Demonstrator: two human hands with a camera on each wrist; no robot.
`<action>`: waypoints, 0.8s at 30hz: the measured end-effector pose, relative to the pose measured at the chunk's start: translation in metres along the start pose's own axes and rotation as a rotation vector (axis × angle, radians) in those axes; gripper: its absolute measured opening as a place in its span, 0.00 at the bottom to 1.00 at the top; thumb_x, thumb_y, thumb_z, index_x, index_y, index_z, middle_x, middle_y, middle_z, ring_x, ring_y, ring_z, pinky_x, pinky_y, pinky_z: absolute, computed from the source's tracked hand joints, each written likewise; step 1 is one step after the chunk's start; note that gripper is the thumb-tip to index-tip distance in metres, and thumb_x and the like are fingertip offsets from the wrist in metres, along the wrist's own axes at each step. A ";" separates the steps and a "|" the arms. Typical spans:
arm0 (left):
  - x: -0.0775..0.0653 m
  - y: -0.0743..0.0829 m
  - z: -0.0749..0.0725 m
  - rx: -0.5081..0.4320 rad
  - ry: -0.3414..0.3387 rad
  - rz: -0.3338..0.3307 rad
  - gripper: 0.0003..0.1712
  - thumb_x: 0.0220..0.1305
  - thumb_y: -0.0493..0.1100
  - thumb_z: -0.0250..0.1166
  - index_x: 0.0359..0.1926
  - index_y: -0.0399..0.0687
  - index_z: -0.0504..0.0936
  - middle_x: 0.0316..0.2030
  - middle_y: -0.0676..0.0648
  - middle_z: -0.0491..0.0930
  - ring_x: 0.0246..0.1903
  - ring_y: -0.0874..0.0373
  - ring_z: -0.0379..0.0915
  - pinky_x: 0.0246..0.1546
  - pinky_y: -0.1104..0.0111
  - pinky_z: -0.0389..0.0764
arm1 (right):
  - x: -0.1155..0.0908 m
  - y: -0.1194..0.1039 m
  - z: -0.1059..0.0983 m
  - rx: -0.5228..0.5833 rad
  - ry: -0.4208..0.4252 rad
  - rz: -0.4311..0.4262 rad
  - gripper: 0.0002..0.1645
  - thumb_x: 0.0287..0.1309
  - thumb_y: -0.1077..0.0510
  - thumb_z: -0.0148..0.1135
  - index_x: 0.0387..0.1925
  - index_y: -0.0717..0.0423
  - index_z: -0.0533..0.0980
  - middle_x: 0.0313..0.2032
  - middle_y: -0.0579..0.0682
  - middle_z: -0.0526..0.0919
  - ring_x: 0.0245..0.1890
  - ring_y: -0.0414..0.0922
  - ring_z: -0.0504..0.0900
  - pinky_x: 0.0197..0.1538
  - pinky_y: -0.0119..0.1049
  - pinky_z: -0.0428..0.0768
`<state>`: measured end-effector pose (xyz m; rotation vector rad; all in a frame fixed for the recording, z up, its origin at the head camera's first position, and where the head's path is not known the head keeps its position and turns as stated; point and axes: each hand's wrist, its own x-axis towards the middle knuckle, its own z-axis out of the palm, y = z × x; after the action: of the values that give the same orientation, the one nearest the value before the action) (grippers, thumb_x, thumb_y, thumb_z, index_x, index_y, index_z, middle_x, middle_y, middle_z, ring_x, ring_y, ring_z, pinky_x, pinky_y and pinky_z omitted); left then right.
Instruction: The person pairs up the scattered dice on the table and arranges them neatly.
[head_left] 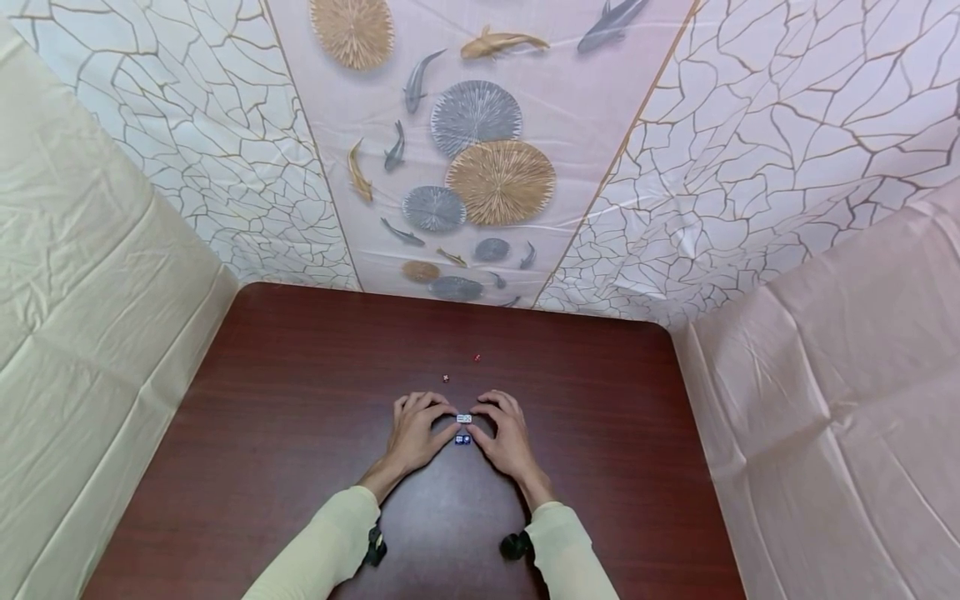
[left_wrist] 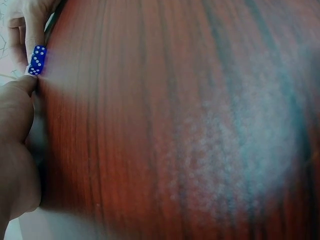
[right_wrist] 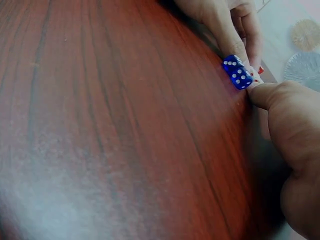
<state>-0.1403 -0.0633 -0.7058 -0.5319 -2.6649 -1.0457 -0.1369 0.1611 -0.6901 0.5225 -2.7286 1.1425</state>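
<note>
Two white dice [head_left: 464,418] sit side by side on the table between the hands. The left hand [head_left: 416,432] pinches the left end of this pair with thumb and index finger. From the other side, the right hand [head_left: 507,435] pinches the right end the same way. Just nearer the person, two blue dice [head_left: 462,439] with white dots stand against each other. Close up, the right wrist view shows the blue dice [right_wrist: 237,73] beside the right thumb, with a white die [right_wrist: 255,75] partly hidden behind them.
Beyond the hands lie two small red dice, one farther back [head_left: 477,357] and one nearer on the left [head_left: 446,378]. The dark red wooden table [head_left: 300,358] meets a patterned cloth wall [head_left: 495,183] at the back. Plain cloth hangs on both sides.
</note>
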 end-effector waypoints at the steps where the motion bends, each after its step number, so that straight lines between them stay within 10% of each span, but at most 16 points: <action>1: 0.000 0.000 0.001 0.002 0.006 0.005 0.11 0.69 0.53 0.82 0.48 0.60 0.95 0.53 0.51 0.89 0.55 0.47 0.78 0.66 0.40 0.65 | 0.000 0.000 -0.001 0.029 -0.004 0.002 0.15 0.67 0.61 0.81 0.54 0.57 0.90 0.65 0.57 0.87 0.78 0.64 0.74 0.80 0.67 0.70; 24: 0.000 -0.001 0.001 -0.019 0.020 0.008 0.12 0.66 0.52 0.84 0.48 0.59 0.95 0.52 0.51 0.89 0.55 0.47 0.79 0.65 0.42 0.65 | 0.041 0.010 -0.033 0.048 0.056 0.145 0.13 0.74 0.63 0.74 0.56 0.60 0.89 0.58 0.57 0.92 0.63 0.59 0.86 0.70 0.60 0.81</action>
<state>-0.1408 -0.0636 -0.7070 -0.5322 -2.6363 -1.0694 -0.1790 0.1804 -0.6633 0.2975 -2.7353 1.2392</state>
